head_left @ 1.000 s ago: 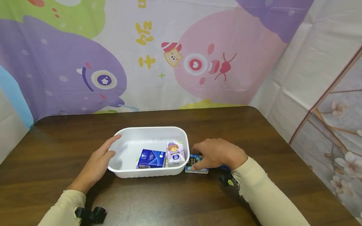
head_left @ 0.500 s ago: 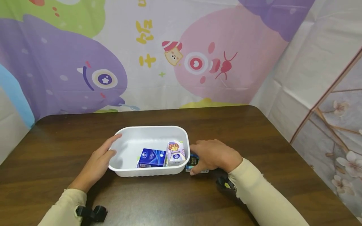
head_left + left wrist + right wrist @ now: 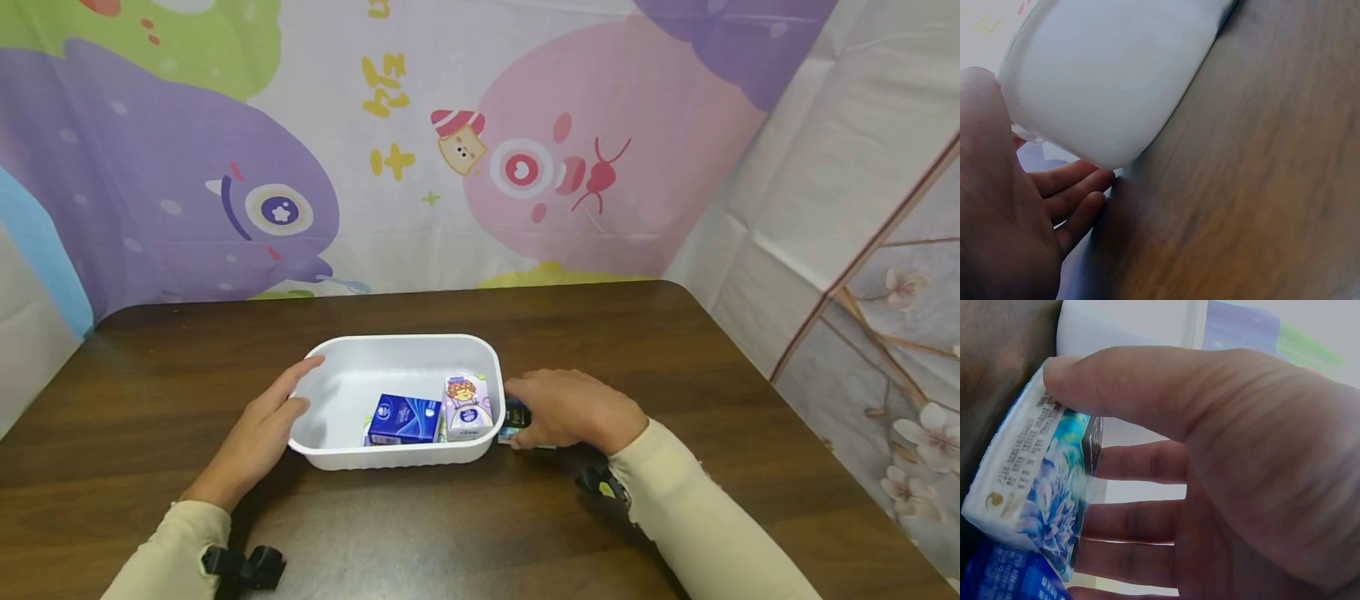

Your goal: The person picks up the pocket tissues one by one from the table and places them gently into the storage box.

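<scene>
A white plastic basin (image 3: 397, 457) sits on the table, with a dark blue tissue pack (image 3: 405, 419) and a lilac cartoon tissue pack (image 3: 467, 408) inside. My left hand (image 3: 258, 429) holds the basin's left end, thumb and index finger at the rim and the other fingers low against the outer wall. Beside the basin's right end, my right hand (image 3: 573, 408) grips a floral blue-and-black tissue pack (image 3: 1054, 494). Its thumb lies on the pack's printed side, the fingers on the opposite side. The hand hides most of this pack in the head view.
Another blue pack (image 3: 1013, 575) lies right against the gripped one, seen in the right wrist view. Beneath the dark blue pack, part of a further light pack shows. The brown wooden table (image 3: 390, 533) meets a cartoon-printed cloth (image 3: 405, 250) at the back.
My right hand has shifted slightly left and closed its thumb on the floral pack, which sits closer to the basin. The left hand and basin have stayed in place.
</scene>
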`<state>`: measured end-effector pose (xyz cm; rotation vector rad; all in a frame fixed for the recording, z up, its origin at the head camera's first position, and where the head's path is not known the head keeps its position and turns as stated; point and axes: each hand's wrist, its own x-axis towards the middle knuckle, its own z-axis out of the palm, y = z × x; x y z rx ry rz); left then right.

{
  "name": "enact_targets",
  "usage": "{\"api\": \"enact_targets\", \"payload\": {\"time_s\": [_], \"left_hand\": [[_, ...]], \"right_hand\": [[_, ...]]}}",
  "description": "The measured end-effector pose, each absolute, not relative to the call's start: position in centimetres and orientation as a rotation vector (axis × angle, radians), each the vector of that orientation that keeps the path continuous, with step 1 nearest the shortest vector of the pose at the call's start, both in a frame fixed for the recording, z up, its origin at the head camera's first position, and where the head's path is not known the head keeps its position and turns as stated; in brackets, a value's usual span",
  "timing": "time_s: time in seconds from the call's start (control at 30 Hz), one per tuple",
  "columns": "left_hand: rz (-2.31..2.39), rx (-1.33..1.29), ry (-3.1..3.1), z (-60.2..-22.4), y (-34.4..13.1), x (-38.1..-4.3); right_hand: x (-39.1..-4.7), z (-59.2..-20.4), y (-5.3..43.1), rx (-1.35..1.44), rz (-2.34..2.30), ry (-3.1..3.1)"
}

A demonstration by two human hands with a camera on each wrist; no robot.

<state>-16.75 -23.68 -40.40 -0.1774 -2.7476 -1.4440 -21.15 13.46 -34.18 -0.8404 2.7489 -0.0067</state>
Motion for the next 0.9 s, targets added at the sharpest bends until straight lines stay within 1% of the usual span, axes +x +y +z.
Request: {"api": "enact_targets", "payload": {"time_s": [0.43,0.9], "left_hand": [[-1.446,-0.183,-2.746,-40.3,-23.7,-16.8],[-1.436,-0.181,-2.747,-40.5,-23.7,-16.8]], "right_hand": [[-21.4,-34.0,13.9,-0.891,-0.084,2.790],[-21.7,-33.8,14.6,-0.815,-0.095,2.852]]}}
